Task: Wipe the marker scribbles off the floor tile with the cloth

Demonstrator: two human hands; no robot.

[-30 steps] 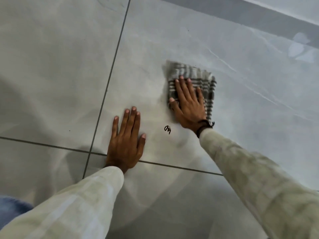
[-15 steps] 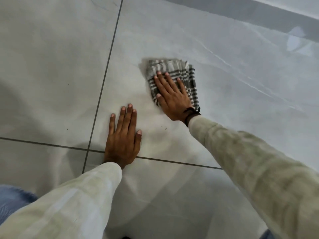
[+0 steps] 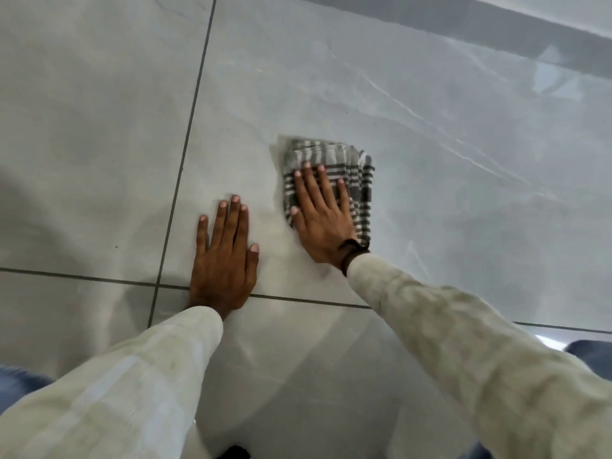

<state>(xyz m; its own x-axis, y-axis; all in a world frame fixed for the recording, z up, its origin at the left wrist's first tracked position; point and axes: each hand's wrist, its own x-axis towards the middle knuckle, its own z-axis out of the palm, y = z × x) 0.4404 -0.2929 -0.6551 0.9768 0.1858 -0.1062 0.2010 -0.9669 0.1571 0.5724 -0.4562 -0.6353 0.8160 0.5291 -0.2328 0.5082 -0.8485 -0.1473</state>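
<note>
A folded grey-and-white checked cloth [image 3: 359,180] lies on the pale grey floor tile [image 3: 331,94]. My right hand [image 3: 323,220] presses flat on the cloth with fingers spread, covering its lower left part. My left hand [image 3: 225,256] rests flat on the same tile to the left of the cloth, palm down, fingers together, holding nothing. No marker scribble shows on the tile around the cloth; anything under the cloth or my hands is hidden.
Dark grout lines [image 3: 185,140] run up the left side and across below my hands. A darker grey strip [image 3: 496,31] along the wall base crosses the top right. Blue fabric [image 3: 592,356] shows at the lower right and lower left edges.
A small black scribble seen below the cloth one second ago is no longer visible. My right hand slid the cloth left and back over that spot. My left hand stayed planted.
</note>
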